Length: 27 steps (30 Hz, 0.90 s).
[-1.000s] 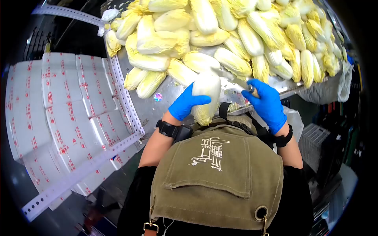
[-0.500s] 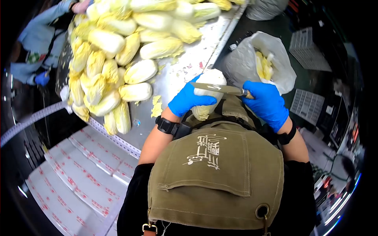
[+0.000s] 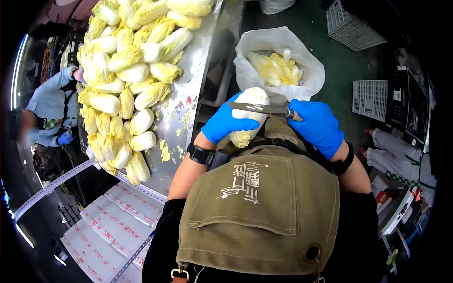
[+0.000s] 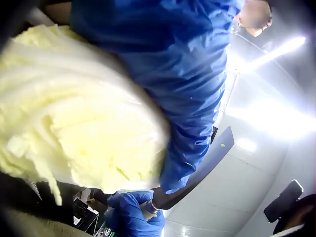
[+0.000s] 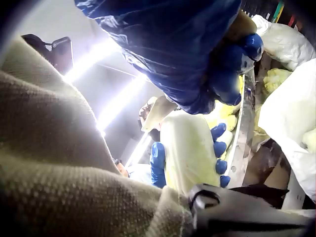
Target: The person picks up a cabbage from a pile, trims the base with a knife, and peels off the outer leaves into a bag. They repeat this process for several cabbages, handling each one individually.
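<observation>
My left hand (image 3: 227,123), in a blue glove, grips a napa cabbage (image 3: 249,123) just in front of the apron. Its thumb lies along one side of the head and, in the right wrist view, the fingertips (image 5: 220,148) wrap the other side. The white base end of the cabbage points away from me, the yellow leaf tips toward me. My right hand (image 3: 317,123), also gloved in blue, holds a knife (image 3: 264,109) by its wooden handle. The blade crosses over the cabbage near its base end in the head view. In the left wrist view the cabbage (image 4: 74,113) looms large.
A metal table (image 3: 191,70) at the left bears a pile of napa cabbages (image 3: 125,61). Ahead stands a white plastic bag (image 3: 311,75) with yellow leaves inside. Crates (image 3: 370,100) are at the right, white boxes (image 3: 113,221) at lower left. Another person (image 3: 52,104) is beyond the table.
The view has swung right, from facing the table to the bag of leaves. The cabbage travelled along in my left hand, and the knife came across near its base end.
</observation>
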Each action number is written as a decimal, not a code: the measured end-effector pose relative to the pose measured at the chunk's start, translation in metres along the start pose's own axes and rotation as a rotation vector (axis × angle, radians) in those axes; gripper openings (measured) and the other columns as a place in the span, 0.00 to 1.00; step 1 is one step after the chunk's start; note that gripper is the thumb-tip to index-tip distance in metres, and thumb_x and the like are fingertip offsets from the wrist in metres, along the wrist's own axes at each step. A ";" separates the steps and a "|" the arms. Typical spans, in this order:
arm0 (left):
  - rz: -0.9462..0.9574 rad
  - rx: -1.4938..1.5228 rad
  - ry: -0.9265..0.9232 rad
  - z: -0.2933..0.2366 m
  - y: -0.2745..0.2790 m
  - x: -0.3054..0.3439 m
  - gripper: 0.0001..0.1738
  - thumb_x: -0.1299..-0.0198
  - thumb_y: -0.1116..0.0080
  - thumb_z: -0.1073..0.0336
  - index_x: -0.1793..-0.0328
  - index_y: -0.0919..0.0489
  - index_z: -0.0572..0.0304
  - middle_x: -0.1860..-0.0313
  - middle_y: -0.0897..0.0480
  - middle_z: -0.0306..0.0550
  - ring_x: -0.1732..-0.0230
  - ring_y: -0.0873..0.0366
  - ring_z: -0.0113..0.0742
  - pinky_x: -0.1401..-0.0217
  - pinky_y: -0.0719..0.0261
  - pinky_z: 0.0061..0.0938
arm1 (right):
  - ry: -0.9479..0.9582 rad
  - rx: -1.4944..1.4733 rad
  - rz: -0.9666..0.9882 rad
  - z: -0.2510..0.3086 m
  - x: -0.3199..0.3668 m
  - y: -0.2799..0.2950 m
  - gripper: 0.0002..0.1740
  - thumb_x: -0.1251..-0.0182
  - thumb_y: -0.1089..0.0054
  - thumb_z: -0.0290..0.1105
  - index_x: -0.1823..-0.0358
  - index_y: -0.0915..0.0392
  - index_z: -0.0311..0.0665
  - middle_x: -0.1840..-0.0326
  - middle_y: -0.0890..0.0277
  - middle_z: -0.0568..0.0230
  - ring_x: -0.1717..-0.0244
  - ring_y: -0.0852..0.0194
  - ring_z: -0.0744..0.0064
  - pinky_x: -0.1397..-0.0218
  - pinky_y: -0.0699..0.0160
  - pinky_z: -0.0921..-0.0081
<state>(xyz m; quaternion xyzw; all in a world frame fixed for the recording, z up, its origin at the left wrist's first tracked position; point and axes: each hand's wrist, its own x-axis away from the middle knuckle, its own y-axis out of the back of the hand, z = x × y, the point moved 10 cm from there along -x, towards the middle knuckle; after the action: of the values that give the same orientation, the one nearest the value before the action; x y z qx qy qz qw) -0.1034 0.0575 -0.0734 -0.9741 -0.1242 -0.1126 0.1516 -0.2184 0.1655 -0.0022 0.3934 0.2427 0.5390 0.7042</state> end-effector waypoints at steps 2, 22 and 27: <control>-0.072 -0.011 -0.009 -0.003 -0.017 -0.017 0.45 0.58 0.24 0.63 0.32 0.32 0.65 0.39 0.23 0.45 0.39 0.27 0.35 0.34 0.30 0.32 | -0.004 0.054 0.028 -0.027 0.006 0.010 0.07 0.43 0.38 0.33 0.68 0.27 0.41 0.75 0.26 0.53 0.72 0.24 0.48 0.71 0.27 0.61; -0.017 0.119 0.245 0.016 -0.046 -0.117 0.44 0.58 0.24 0.63 0.33 0.31 0.63 0.41 0.23 0.43 0.41 0.28 0.33 0.35 0.31 0.31 | -0.174 -0.041 0.034 -0.164 -0.022 0.019 0.06 0.40 0.46 0.35 0.67 0.25 0.42 0.75 0.24 0.48 0.73 0.24 0.45 0.72 0.26 0.55; 0.065 0.089 0.137 0.000 -0.019 -0.113 0.51 0.66 0.20 0.61 0.32 0.33 0.62 0.40 0.24 0.45 0.38 0.28 0.36 0.33 0.31 0.33 | -0.399 0.099 0.214 -0.236 0.000 -0.037 0.10 0.38 0.50 0.36 0.65 0.22 0.40 0.71 0.22 0.47 0.68 0.22 0.43 0.65 0.23 0.53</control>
<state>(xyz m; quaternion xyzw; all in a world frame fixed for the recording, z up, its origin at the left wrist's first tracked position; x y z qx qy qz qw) -0.2155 0.0519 -0.0969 -0.9600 -0.0867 -0.1682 0.2063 -0.3780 0.2307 -0.1670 0.5497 0.0819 0.5095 0.6569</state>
